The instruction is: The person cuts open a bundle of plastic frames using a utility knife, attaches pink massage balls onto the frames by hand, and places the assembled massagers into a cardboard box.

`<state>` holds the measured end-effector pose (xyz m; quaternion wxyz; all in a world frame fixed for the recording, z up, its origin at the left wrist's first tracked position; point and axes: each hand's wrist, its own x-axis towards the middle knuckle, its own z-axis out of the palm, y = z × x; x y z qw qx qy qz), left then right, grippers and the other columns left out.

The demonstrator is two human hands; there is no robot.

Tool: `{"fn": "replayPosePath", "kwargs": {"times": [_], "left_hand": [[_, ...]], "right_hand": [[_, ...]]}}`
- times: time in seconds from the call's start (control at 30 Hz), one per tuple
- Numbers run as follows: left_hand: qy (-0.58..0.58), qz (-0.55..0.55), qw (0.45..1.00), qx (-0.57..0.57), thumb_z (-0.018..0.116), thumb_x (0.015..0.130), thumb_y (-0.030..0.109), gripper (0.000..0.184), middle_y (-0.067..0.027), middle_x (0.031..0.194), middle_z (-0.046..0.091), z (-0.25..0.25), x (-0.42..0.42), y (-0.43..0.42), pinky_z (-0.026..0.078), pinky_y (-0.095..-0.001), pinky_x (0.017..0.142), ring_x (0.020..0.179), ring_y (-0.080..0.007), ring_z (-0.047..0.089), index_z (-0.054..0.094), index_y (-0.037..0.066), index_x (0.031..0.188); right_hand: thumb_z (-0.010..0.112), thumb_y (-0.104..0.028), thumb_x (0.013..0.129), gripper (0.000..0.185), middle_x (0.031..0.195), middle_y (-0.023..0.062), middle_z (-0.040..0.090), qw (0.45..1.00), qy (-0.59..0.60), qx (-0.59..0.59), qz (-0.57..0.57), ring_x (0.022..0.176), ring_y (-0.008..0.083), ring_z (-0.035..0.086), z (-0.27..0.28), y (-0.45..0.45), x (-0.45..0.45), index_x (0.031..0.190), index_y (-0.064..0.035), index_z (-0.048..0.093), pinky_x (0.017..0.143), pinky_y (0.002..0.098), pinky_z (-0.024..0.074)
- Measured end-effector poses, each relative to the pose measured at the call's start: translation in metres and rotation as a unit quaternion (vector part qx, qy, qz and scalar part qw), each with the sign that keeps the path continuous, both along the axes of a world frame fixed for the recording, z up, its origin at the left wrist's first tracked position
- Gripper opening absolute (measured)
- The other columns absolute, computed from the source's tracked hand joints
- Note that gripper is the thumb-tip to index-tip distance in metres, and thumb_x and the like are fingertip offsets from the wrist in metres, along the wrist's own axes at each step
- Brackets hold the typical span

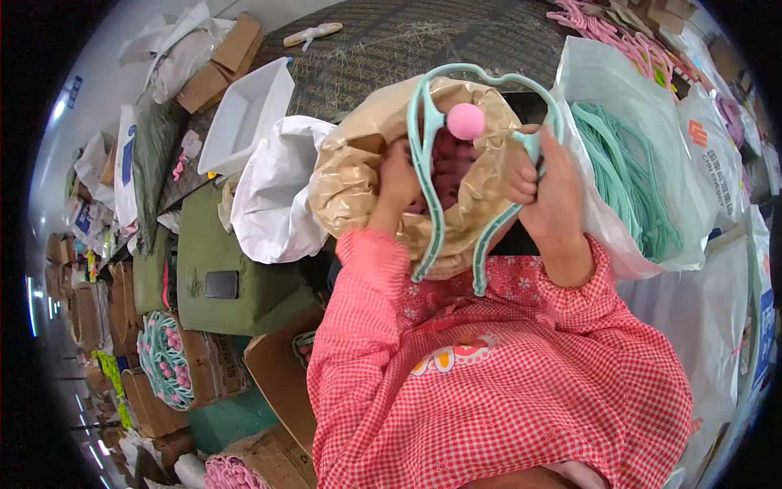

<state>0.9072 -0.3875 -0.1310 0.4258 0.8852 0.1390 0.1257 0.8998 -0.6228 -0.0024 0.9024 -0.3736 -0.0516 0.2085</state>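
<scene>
A white plastic sack (718,167) at the right of the frame carries "CHN ENERGY" in Latin capitals, the Chinese characters "国家能源集团" alongside, and an orange-red emblem. Rows of dark print cover the tabletop (366,39) at the top, too small to read. Lettering on a cardboard box (223,363) at lower left and a small blue sign (75,91) at upper left is illegible.

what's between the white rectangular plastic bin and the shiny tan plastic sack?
Head view: a crumpled white bag lies between the bin and the tan sack, which the left hand reaches into.
</scene>
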Motion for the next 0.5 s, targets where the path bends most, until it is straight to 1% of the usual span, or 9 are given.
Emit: {"fn": "replayPosePath", "kwargs": {"times": [0.03,0.07,0.1,0.13,0.17,0.23,0.27,0.37,0.5], "left_hand": [[-0.059,0.035,0.997,-0.022,0.061,0.087,0.016,0.027,-0.0068,0.091,0.066,-0.010,0.002,0.009,0.053,-0.0316,0.065,0.073,-0.0164,0.062,0.061,0.003,0.110],[-0.059,0.035,0.997,-0.021,0.061,0.087,0.016,0.027,-0.0068,0.091,0.066,0.010,-0.008,0.004,0.053,-0.0316,0.065,0.073,-0.0164,0.062,0.061,0.003,0.110],[-0.084,0.062,0.976,-0.192,0.060,0.088,0.014,0.026,-0.0070,0.091,0.066,0.048,-0.029,-0.010,0.052,-0.0308,0.065,0.074,-0.0159,0.062,0.059,0.002,0.111],[-0.107,0.087,0.924,-0.357,0.059,0.090,0.013,0.026,-0.0072,0.091,0.065,0.078,-0.049,-0.021,0.052,-0.0300,0.065,0.074,-0.0154,0.062,0.058,0.001,0.113],[-0.108,0.087,0.924,-0.356,0.059,0.090,0.013,0.026,-0.0072,0.091,0.065,0.089,-0.062,-0.028,0.052,-0.0300,0.065,0.074,-0.0154,0.062,0.058,0.001,0.113],[-0.288,0.092,0.848,-0.436,0.056,0.093,0.014,0.027,-0.0085,0.098,0.063,0.100,-0.082,-0.041,0.051,-0.0276,0.070,0.083,-0.0152,0.061,0.053,-0.001,0.116],[-0.330,0.050,0.829,-0.448,0.055,0.095,0.014,0.028,-0.0098,0.106,0.060,0.100,-0.088,-0.039,0.051,-0.0268,0.079,0.089,-0.0151,0.060,0.050,-0.002,0.118],[-0.345,-0.005,0.824,-0.449,0.057,0.094,0.014,0.029,-0.0108,0.111,0.058,0.101,-0.108,-0.046,0.050,-0.0289,0.085,0.094,-0.0161,0.059,0.049,-0.002,0.117],[-0.326,-0.014,0.871,-0.366,0.069,0.088,0.013,0.042,-0.0104,0.115,0.056,0.103,-0.124,-0.060,0.048,-0.0290,0.087,0.101,-0.0161,0.056,0.045,-0.001,0.119]], "right_hand": [[0.040,-0.031,0.102,0.024,0.062,-0.0026,0.037,1.000,0.000,0.001,0.000,0.048,0.0057,0.030,0.000,-0.005,0.001,0.104,-0.0109,0.053,0.042,0.0195,0.0240],[0.042,-0.032,0.102,0.023,0.062,-0.0026,0.037,1.000,-0.004,0.008,-0.004,0.048,0.0054,0.030,0.000,-0.011,0.003,0.104,-0.0115,0.053,0.042,0.0190,0.0237],[0.043,-0.032,0.101,0.023,0.062,-0.0026,0.037,1.000,-0.008,0.016,-0.008,0.048,0.0052,0.029,0.001,-0.015,0.003,0.104,-0.0121,0.053,0.041,0.0186,0.0233],[0.046,-0.032,0.100,0.021,0.062,-0.0028,0.037,1.000,-0.008,0.006,-0.012,0.048,0.0045,0.030,0.005,-0.018,0.002,0.104,-0.0128,0.053,0.041,0.0181,0.0230],[0.046,-0.032,0.100,0.021,0.062,-0.0028,0.037,1.000,-0.008,0.008,-0.012,0.048,0.0045,0.030,0.006,-0.017,0.001,0.104,-0.0128,0.053,0.041,0.0181,0.0230],[0.051,-0.028,0.098,0.018,0.064,-0.0031,0.040,0.998,-0.012,-0.055,0.003,0.049,0.0039,0.034,0.005,-0.013,-0.002,0.105,-0.0122,0.052,0.040,0.0178,0.0244],[0.051,-0.028,0.098,0.018,0.064,-0.0031,0.040,0.998,-0.010,-0.055,0.002,0.049,0.0039,0.034,0.004,-0.009,-0.004,0.105,-0.0122,0.052,0.040,0.0178,0.0244],[0.059,-0.020,0.093,0.020,0.069,-0.0017,0.049,0.989,-0.039,-0.122,0.077,0.053,0.0049,0.044,0.001,0.011,-0.013,0.108,-0.0098,0.050,0.040,0.0171,0.0288],[0.069,-0.006,0.084,0.036,0.082,0.0026,0.059,0.974,-0.104,-0.154,0.132,0.062,0.0074,0.055,-0.008,0.035,-0.026,0.113,-0.0060,0.048,0.043,0.0170,0.0355]]}}
